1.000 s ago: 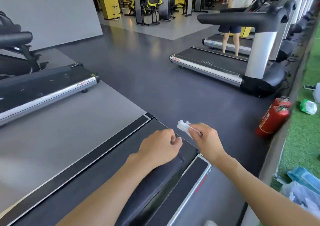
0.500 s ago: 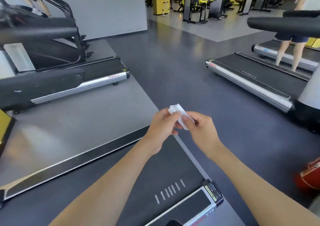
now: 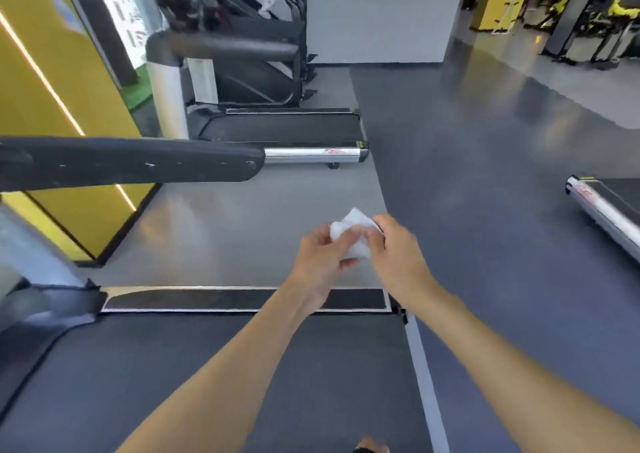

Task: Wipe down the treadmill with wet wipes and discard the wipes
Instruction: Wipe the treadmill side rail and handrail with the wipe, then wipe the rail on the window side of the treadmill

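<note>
Two bare hands meet in the head view above the rear end of the dark grey treadmill belt (image 3: 242, 366). The left hand (image 3: 318, 262) pinches the near edge of a small crumpled white wet wipe (image 3: 349, 230), and the right hand (image 3: 398, 255) curls its fingers round the far side, so the wipe hangs in the air between them, touching nothing else. From its bunched folds it looks light, limp and damp, probably a little slippery. It is best taken by a thick fold between thumb and fingertips, or spread flat under the palm for rubbing along the long black padded handrail (image 3: 131, 165) at the left.
</note>
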A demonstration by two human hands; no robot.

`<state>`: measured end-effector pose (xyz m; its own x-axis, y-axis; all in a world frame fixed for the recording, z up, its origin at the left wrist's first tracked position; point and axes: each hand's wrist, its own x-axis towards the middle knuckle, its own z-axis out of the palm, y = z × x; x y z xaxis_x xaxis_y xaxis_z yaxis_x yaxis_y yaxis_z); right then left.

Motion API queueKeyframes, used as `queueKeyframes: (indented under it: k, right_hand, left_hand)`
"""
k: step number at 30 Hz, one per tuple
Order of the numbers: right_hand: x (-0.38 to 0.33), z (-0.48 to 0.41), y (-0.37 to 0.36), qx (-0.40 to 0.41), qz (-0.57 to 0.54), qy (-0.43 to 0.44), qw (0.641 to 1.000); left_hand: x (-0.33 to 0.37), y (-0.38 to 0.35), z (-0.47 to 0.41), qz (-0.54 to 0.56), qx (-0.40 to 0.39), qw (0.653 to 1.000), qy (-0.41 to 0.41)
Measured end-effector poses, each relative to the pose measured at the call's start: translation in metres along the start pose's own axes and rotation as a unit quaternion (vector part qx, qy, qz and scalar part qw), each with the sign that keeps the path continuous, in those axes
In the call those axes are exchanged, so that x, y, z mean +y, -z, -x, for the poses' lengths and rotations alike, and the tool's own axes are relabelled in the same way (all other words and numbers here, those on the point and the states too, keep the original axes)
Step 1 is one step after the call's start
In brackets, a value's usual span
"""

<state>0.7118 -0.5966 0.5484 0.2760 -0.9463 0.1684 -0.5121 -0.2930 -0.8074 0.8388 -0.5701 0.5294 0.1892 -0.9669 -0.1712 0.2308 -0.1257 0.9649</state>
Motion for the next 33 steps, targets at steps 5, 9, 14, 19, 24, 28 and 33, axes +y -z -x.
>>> queueKeyframes:
  k: [5, 9, 14, 19, 24, 28, 33]
  right_hand:
    - [-0.074, -0.081, 0.001, -0.031, -0.012, 0.040, 0.999]
    - [-0.141, -0.132, -0.007, -0.066, -0.071, 0.043, 0.994]
    - [-0.228, -0.170, -0.036, -0.174, -0.146, 0.053, 0.973]
    - [-0.294, -0.190, -0.085, -0.284, -0.181, 0.108, 0.935]
    - [-0.340, -0.190, -0.125, -0.372, -0.260, 0.125, 0.882]
    - [-0.364, -0.168, -0.159, -0.525, -0.294, 0.088, 0.794]
    - [-0.386, -0.117, -0.208, -0.718, -0.274, -0.003, 0.640]
  left_hand:
    - [0.087, 0.027, -0.030, 0.018, 0.100, 0.995, -0.014]
    - [0.155, 0.059, -0.028, 0.048, 0.143, 0.988, -0.029]
    - [0.223, 0.107, -0.004, 0.004, 0.178, 0.981, -0.076]
    - [0.257, 0.158, 0.025, -0.006, 0.328, 0.938, -0.116]
    - [0.275, 0.185, 0.043, 0.036, 0.518, 0.843, -0.137]
    - [0.269, 0.200, 0.064, 0.002, 0.643, 0.756, -0.121]
    - [0.252, 0.227, 0.116, -0.039, 0.757, 0.646, -0.091]
